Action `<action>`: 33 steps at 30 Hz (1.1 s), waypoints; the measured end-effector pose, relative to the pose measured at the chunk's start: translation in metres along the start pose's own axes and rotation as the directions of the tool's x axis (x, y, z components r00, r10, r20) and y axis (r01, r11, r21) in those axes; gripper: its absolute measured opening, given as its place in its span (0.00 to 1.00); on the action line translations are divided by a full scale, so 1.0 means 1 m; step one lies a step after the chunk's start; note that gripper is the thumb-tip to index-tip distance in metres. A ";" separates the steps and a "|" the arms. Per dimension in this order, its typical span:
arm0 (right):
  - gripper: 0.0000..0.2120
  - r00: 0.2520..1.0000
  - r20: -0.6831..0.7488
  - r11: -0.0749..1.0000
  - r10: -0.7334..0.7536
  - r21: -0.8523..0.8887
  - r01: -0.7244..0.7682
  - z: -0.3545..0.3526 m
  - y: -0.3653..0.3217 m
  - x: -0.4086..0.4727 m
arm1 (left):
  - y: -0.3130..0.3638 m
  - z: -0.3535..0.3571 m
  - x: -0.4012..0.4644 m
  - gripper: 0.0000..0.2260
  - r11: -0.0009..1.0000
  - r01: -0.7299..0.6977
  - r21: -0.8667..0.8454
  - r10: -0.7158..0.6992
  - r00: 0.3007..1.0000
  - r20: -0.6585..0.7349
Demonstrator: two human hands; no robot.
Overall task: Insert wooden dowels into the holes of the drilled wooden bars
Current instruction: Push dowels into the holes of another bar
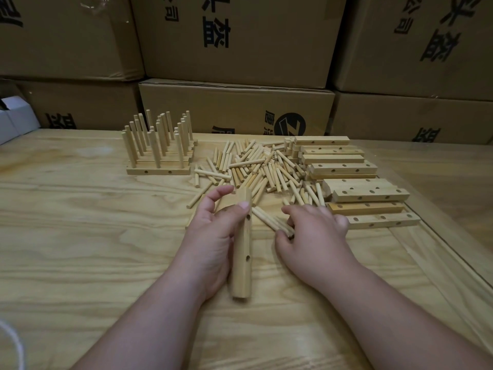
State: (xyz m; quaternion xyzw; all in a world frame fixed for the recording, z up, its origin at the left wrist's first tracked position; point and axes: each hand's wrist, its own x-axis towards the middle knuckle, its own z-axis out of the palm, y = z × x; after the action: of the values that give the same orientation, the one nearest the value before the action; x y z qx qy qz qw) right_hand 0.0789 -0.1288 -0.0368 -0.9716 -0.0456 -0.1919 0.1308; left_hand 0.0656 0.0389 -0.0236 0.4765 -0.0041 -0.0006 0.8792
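Your left hand (213, 236) grips the pale drilled wooden bar (242, 244) holes-up for loading; right hand (314, 236) pinches short round wooden dowels (272, 222) off the counter (93, 236).

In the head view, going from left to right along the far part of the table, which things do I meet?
White box → finished bars with upright dowels → loose dowel pile → stack of empty drilled bars.
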 end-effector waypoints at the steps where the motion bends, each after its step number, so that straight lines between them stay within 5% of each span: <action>1: 0.20 1.000 0.005 1.000 0.007 -0.010 -0.007 0.000 0.000 0.000 | 0.000 0.000 0.000 0.17 1.000 -0.006 -0.006 0.006 1.000 0.000; 7: 0.17 0.999 0.052 0.996 0.013 -0.091 -0.008 -0.001 -0.001 0.001 | 0.003 0.000 0.001 0.11 0.994 -0.059 0.087 0.065 0.995 -0.076; 18: 0.09 0.999 -0.006 0.999 0.048 0.014 -0.048 -0.001 -0.003 0.001 | -0.001 -0.004 0.002 0.30 0.988 0.016 0.151 -0.015 1.000 -0.008; 24: 0.17 0.998 -0.019 0.998 0.057 -0.022 -0.057 0.003 -0.002 0.002 | -0.006 -0.002 0.002 0.30 0.988 -0.030 0.150 0.020 0.998 0.063; 33: 0.10 0.999 0.006 0.998 0.050 -0.048 -0.050 0.001 -0.001 0.001 | -0.002 -0.001 -0.001 0.26 0.994 -0.029 0.102 0.023 0.998 0.065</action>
State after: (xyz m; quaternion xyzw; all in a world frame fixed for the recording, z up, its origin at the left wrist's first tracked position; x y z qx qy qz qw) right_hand 0.0798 -0.1274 -0.0365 -0.9760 -0.0174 -0.1860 0.1122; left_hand 0.0642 0.0380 -0.0258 0.5206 -0.0382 -0.0039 0.8529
